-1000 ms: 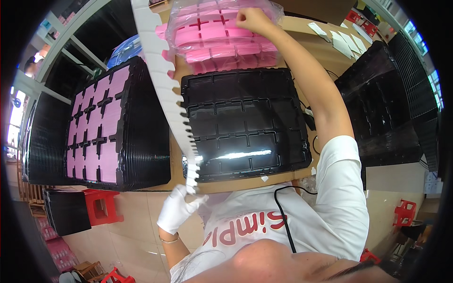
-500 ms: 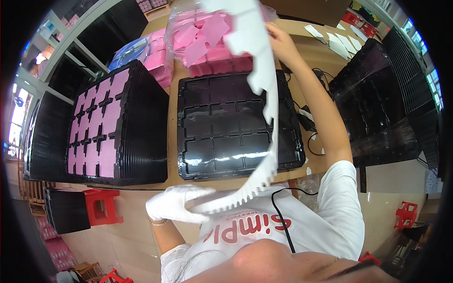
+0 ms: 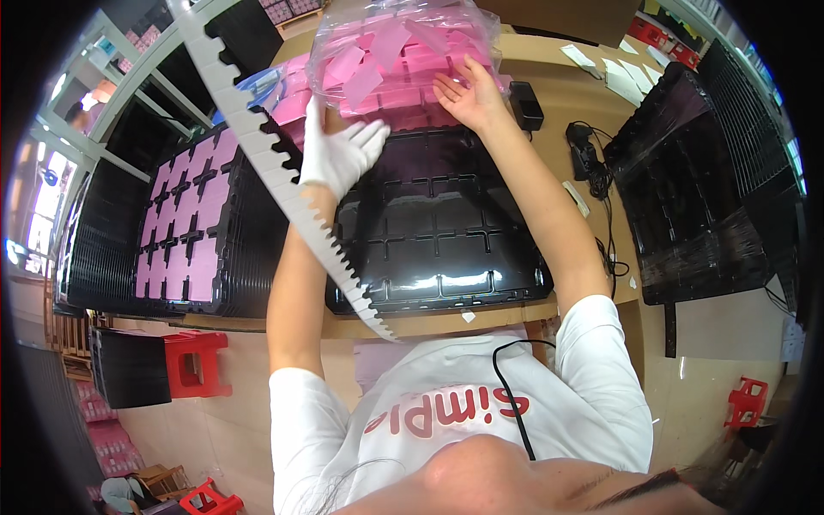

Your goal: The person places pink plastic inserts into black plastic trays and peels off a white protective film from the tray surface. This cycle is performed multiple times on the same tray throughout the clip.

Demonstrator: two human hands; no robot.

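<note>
My left hand (image 3: 340, 156), in a white glove, is open with its fingers apart at the far left corner of the black compartment tray (image 3: 421, 232). Bare and open, my right hand (image 3: 470, 96) reaches over the tray's far edge, close to the plastic-wrapped pink stack (image 3: 403, 73). Loose pink sheets (image 3: 388, 45) lie on top of that stack. A long white strip with a notched edge (image 3: 283, 184) slants across the view from upper left, passing in front of my left forearm; neither hand appears to grip it.
Stacked black trays with pink pieces (image 3: 184, 225) stand at left, and wrapped black trays (image 3: 687, 189) at right. On the table are a black adapter with cables (image 3: 584, 150), a black box (image 3: 525, 106) and white paper pieces (image 3: 625, 81). A red stool (image 3: 196, 365) sits below left.
My left hand has moved from near my chest up to the tray's far left. My right hand has shifted left towards the pink stack. The white strip has swung to the left.
</note>
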